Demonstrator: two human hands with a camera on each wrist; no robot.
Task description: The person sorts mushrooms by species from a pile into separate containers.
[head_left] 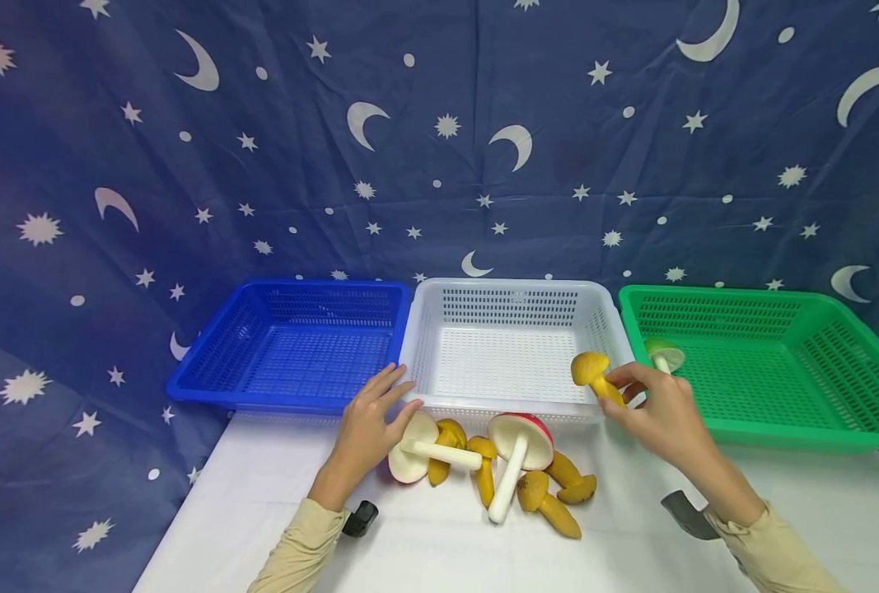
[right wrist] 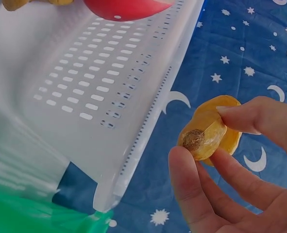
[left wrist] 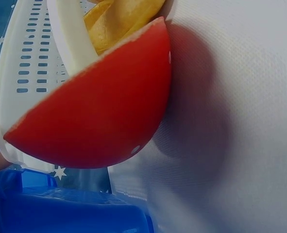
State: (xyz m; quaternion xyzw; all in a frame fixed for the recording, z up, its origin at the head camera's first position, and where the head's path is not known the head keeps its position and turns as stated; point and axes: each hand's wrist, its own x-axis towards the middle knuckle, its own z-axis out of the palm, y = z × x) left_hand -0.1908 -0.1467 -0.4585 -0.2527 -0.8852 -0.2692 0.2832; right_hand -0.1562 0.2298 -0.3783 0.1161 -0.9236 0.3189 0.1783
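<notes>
My right hand [head_left: 665, 416] pinches a yellow toy mushroom [head_left: 590, 367] by its stem, cap toward the left, above the front right corner of the white basket [head_left: 498, 405]. In the right wrist view, thumb and fingers close round the stem's brown-tipped end [right wrist: 194, 140]. The left hand [head_left: 365, 428] has its fingers spread at the white basket's front left corner, beside the blue basket [head_left: 283, 401]. Under its thumb side lies a red-capped mushroom [left wrist: 104, 107] with a thick white stem. A second red-capped mushroom [head_left: 535, 432] and several yellow mushrooms [head_left: 558, 515] lie before the white basket.
At the right stands a green basket [head_left: 780, 428] with a green-capped mushroom [head_left: 664, 354] at its left side. The three baskets form a row on a white-covered table [head_left: 424, 552]. Behind them hangs a blue curtain [head_left: 439, 165] with moons and stars.
</notes>
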